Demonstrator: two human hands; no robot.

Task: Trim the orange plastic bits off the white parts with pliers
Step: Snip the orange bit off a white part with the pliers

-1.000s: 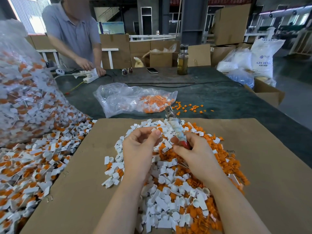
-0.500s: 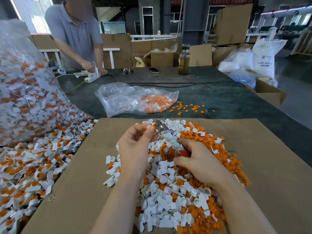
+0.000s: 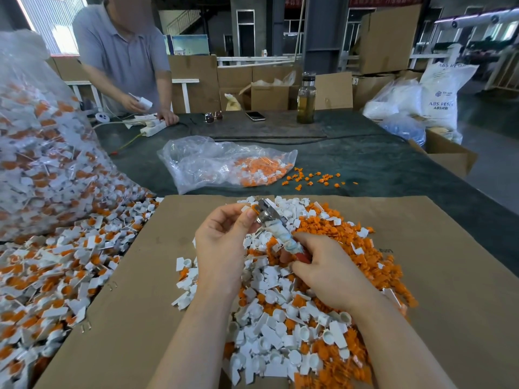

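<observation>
My right hand [image 3: 328,272] grips the wrapped handles of the pliers [image 3: 276,230], whose metal jaws point up and left. My left hand [image 3: 224,242] pinches a small white part with an orange bit [image 3: 252,210] right at the jaws. Both hands hover over a heap of trimmed white parts [image 3: 280,332] and cut orange bits [image 3: 351,242] on a cardboard sheet [image 3: 449,276]. I cannot tell whether the jaws are closed on the part.
Untrimmed white-and-orange parts [image 3: 56,276] spill from a big clear bag [image 3: 36,164] at the left. A smaller plastic bag [image 3: 224,164] with orange bits lies beyond the cardboard, loose orange bits [image 3: 314,178] beside it. Another person [image 3: 126,57] stands across the table by a power strip [image 3: 153,127]; a bottle [image 3: 306,99] stands behind.
The pliers' jaws have swung left and down to meet my left hand's fingertips, where the small part is now held. The other person lifted one hand from the table.
</observation>
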